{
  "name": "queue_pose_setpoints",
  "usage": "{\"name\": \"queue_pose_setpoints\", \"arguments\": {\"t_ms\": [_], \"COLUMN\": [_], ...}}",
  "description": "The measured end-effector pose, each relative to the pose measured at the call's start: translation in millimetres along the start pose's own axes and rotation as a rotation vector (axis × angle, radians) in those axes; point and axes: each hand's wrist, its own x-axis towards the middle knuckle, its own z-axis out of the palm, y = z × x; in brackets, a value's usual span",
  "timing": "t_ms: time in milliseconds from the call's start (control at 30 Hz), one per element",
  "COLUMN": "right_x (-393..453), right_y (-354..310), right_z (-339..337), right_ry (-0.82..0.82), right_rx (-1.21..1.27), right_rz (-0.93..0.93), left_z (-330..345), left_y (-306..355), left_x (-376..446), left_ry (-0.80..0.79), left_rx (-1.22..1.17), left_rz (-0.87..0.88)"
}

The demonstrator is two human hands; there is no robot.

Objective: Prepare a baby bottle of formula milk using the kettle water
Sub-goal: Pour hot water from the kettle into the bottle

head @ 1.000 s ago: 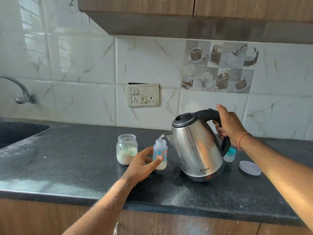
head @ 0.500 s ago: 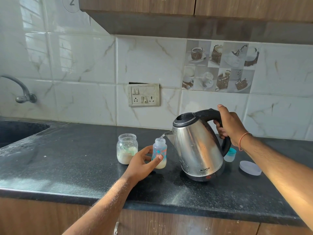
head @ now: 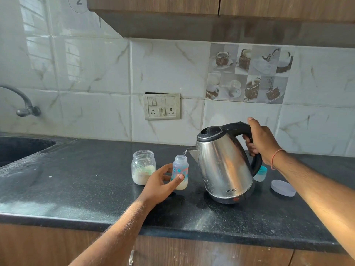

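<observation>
Against the frame half a second back we see little change: the steel electric kettle with the black handle stays tipped to the left, its spout over the open mouth of the small clear baby bottle with teal and orange print, and a thin stream of water still runs from spout to neck. The pale layer at the bottle's base looks about as before.

Our left hand has its grip clamped on the bottle, thumb across the near side and fingers curled round the far left side; the bottle stands upright on the black speckled stone bench. Our right hand grips the kettle's handle, thumb on top.

Just left of the bottle stands a clear glass jar of whitish powder. Right of the kettle lie a teal-rimmed cap and a pale round lid.
</observation>
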Motion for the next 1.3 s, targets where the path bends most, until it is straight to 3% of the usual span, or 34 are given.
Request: {"name": "queue_pose_setpoints", "arguments": {"t_ms": [1300], "right_x": [-2.2], "right_y": [-4.9], "right_z": [3.0], "right_ry": [-0.015], "right_rx": [-0.016], "right_rz": [-0.025], "left_z": [0.2], "left_y": [0.8], "left_x": [-0.5], "left_ry": [0.002], "left_rx": [-0.003], "left_rz": [-0.003]}}
